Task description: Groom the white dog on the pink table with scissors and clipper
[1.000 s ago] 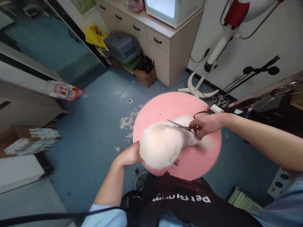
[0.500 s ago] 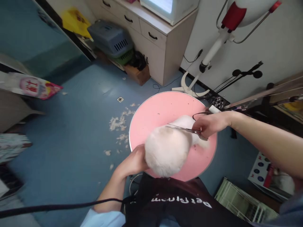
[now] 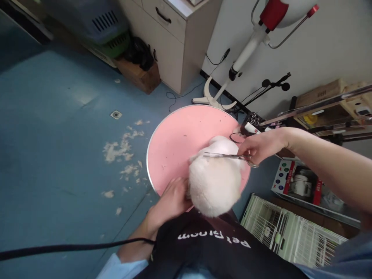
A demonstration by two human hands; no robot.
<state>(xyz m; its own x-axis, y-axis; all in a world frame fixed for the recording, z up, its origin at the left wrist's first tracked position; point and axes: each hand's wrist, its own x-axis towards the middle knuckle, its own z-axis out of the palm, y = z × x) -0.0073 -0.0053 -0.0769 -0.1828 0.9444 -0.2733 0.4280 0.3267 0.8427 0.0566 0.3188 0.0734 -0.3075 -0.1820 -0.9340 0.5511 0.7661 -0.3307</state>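
A fluffy white dog (image 3: 215, 186) is on a round pink table (image 3: 174, 139), its rounded head close to my apron. In my right hand (image 3: 257, 146) is a pair of long metal scissors (image 3: 225, 156), fingers at the handles. The blades point left and lie over the top of the white fur. My left hand (image 3: 176, 195) holds the dog at the near left side of its head. Its fingertips are slightly blurred and partly hidden by the fur, as is the dog's face.
Clumps of cut fur (image 3: 117, 151) lie on the blue floor. Past the table stand a white dryer stand (image 3: 244, 56) and a cabinet (image 3: 194, 50). White wire cages (image 3: 267, 224) are at the lower right. A black cord (image 3: 75, 247) crosses at lower left.
My view has turned, so the surroundings shift left and the cages show more. The dog's head sits farther right relative to the table. Both hands remain at the dog, scissors still in the right.
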